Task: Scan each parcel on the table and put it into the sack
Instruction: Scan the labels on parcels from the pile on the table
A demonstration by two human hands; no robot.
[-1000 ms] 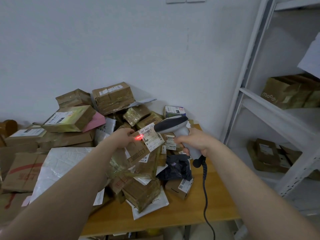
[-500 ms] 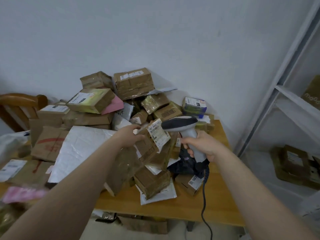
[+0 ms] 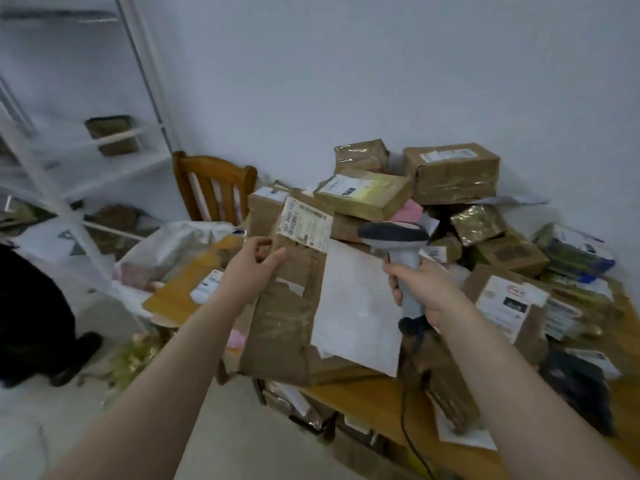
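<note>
1 crinkled brown-paper parcel [image 3: 287, 306], grey scanner [image 3: 393, 235]

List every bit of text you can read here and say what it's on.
"S02 P802 770": sideways on the white label of the brown parcel in the left hand.
Labels on the other parcels, and this label's small print: too blurred to read.

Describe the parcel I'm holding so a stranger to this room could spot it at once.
Find the wooden table heaped with parcels by the white wall. Near its left end, the left hand holds a flat brown parcel upright. Alone among them it is lifted, white label at its top.
</note>
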